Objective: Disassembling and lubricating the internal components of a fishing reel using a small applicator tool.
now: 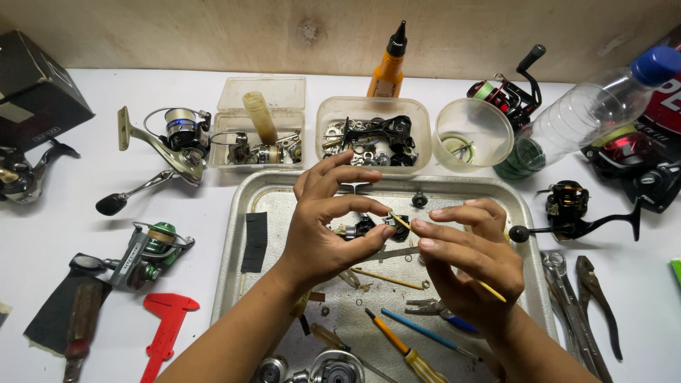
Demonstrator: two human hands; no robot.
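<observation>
Over the metal tray (237, 234) at the counter's middle, the left hand (323, 227) pinched a small black reel part (392, 221) steady, lifted for sight; the right hand (472, 262) gripped a thin yellow stick (489, 289), tip touching it

Bright, even overhead light, sharp focus

Soft short shadows fall under the left hand (323, 223) and right hand (472, 266) onto the metal tray (241, 213), which shows dull glare; far from the grip, the edges bend with wide-angle distortion.

The left hand (323, 227) hides most of the small black part (365, 225).
</observation>
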